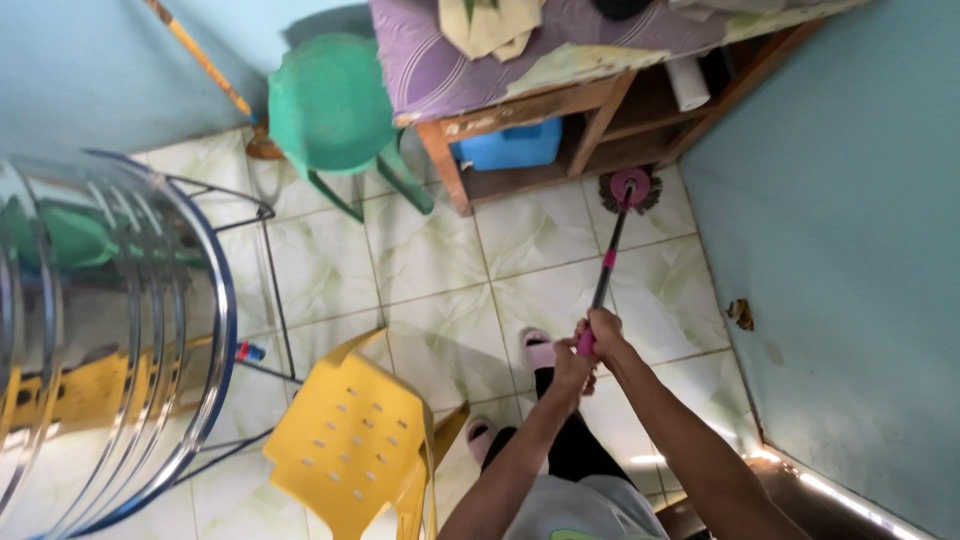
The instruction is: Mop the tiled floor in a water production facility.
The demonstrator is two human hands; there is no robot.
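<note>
Both of my hands grip the pink end of a mop handle (pixel 606 268). My right hand (pixel 603 330) is the upper one on the grip, and my left hand (pixel 570 366) closes just below and beside it. The dark handle runs away from me to a round pink mop head (pixel 630 188) with dark strands, resting on the tiled floor (pixel 520 290) at the edge of a wooden table (pixel 540 105). My feet in pink slippers (pixel 540 350) stand on the tiles below my hands.
A yellow plastic chair (pixel 350 440) stands at my left. A green plastic chair (pixel 335 110) sits by the far wall, next to a broom stick (pixel 200 60). A shiny metal container on a wire stand (pixel 110 330) fills the left. A blue wall (pixel 850 250) bounds the right.
</note>
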